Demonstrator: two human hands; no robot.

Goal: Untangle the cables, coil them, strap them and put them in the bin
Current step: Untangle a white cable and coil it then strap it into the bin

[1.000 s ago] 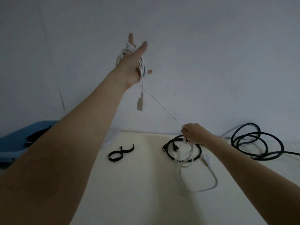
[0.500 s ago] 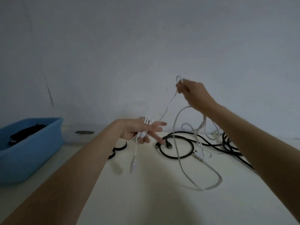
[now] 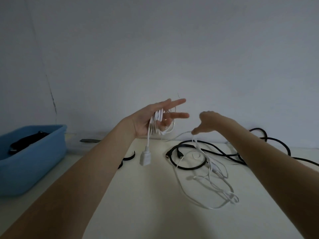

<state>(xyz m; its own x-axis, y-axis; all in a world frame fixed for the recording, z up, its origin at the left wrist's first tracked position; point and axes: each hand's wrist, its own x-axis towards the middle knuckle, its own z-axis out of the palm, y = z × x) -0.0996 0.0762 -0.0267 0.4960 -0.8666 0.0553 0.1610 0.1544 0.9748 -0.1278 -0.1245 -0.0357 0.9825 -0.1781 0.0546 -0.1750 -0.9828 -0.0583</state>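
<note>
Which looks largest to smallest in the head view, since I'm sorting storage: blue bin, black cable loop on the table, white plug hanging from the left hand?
1. blue bin, though it sits nearest the camera
2. black cable loop
3. white plug

I face a plain grey-white wall (image 3: 172,49) in dim, even light. A thin dark crack (image 3: 51,95) runs down it at left. Below the wall, a cream tabletop (image 3: 146,204) stretches toward me.
</note>
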